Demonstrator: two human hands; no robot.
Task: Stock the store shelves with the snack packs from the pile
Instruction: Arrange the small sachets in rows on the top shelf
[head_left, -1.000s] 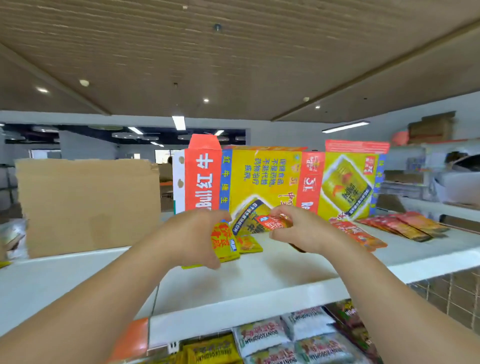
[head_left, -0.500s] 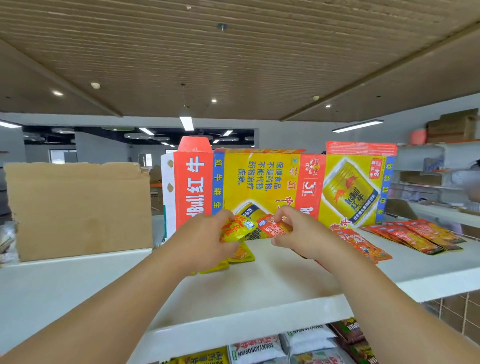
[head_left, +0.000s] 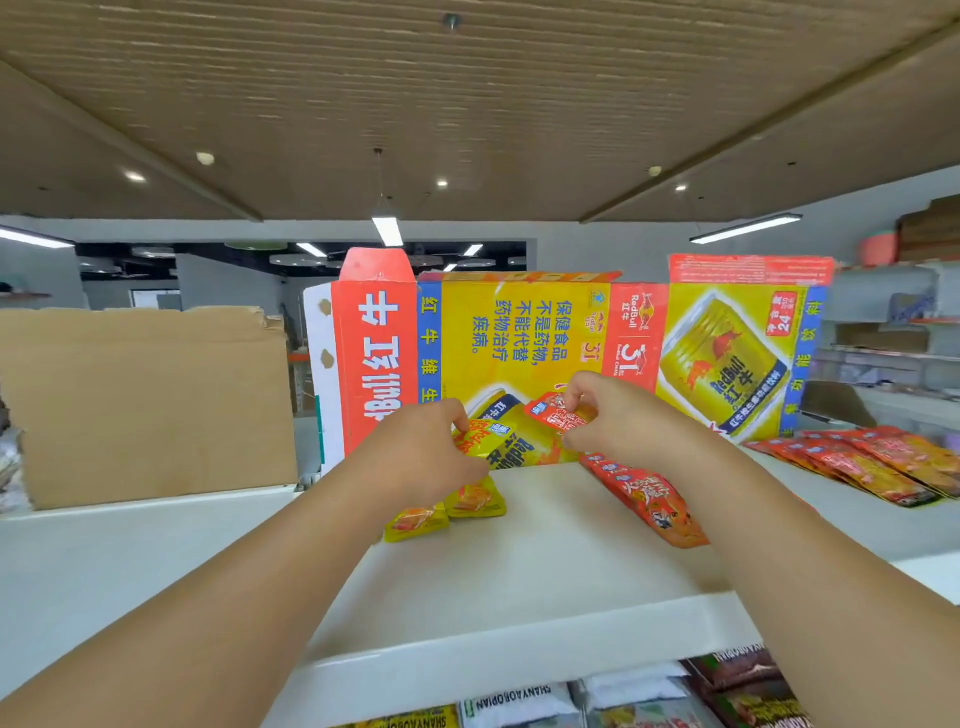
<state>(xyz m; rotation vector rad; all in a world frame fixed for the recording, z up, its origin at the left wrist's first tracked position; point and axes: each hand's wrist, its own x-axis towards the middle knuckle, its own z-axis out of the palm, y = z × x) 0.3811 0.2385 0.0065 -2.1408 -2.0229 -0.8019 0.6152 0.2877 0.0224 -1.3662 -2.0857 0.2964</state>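
My left hand (head_left: 428, 452) grips a bunch of yellow snack packs (head_left: 480, 439) held above the white top shelf (head_left: 519, 582); their lower ends (head_left: 447, 512) hang down near the shelf surface. My right hand (head_left: 615, 415) pinches a red snack pack (head_left: 556, 413) by its top, and more red packs (head_left: 649, 499) trail from under that hand onto the shelf. Both hands are close together in front of a flattened yellow-and-red Red Bull carton (head_left: 545, 343) standing at the back of the shelf.
A row of red packs (head_left: 878, 457) lies on the shelf at the right. A brown cardboard sheet (head_left: 140, 400) stands at the back left. Below the shelf edge, packaged goods (head_left: 524, 704) fill the lower shelf. Other shelving stands at the far right.
Both hands have risen slightly and moved apart, the yellow packs staying with the left hand and the red pack with the right. The camera has tilted up a little.
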